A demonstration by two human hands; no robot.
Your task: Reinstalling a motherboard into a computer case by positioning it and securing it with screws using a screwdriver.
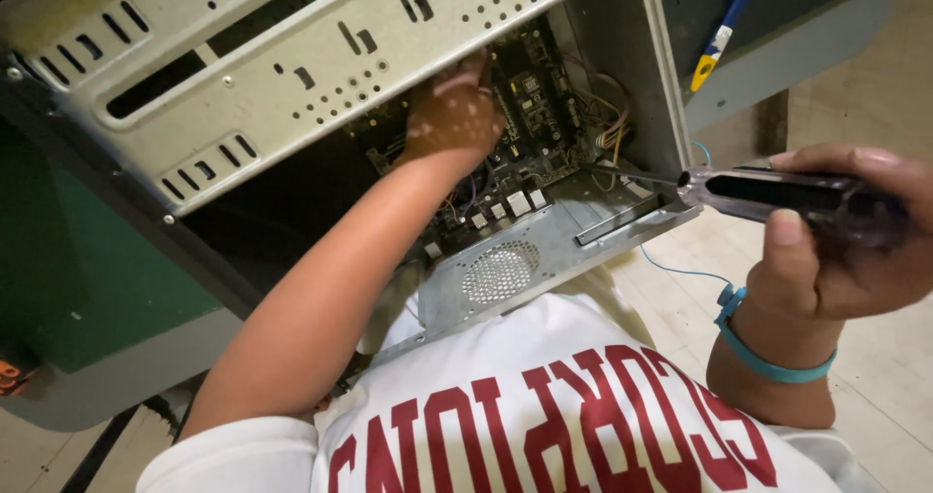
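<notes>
On a pale tiled floor stands an open metal computer case. The left hand reaches in, fingers hidden, touching the fragile green motherboard. The right hand grips a stiff screwdriver by its handle.

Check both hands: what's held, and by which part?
Right hand holds a screwdriver by its dark translucent handle, shaft pointing into the case. Left hand is inside the case on the board; whether it grips anything cannot be told.

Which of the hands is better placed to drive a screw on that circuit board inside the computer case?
Probably the right hand: it grips the screwdriver, tip aimed into the case. The left hand rests bare on the circuit board.
</notes>
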